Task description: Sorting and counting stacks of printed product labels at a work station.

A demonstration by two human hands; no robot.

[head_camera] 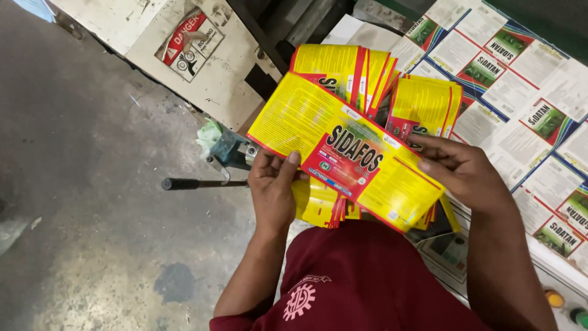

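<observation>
My left hand (271, 187) grips a stack of yellow and red printed labels (343, 147) from below, thumb on the top label's near edge. My right hand (467, 175) holds the same stack at its right side, fingers spread over the top label. More yellow and red labels fan out behind the stack, at the upper middle (352, 67) and upper right (425, 104), and some stick out under it (321, 208).
Large white printed sheets with green, red and blue panels (527, 86) lie on a surface at the right. A cream machine housing with a warning sticker (184, 49) stands at top left. A black-handled lever (196, 183) juts over the grey concrete floor (92, 214).
</observation>
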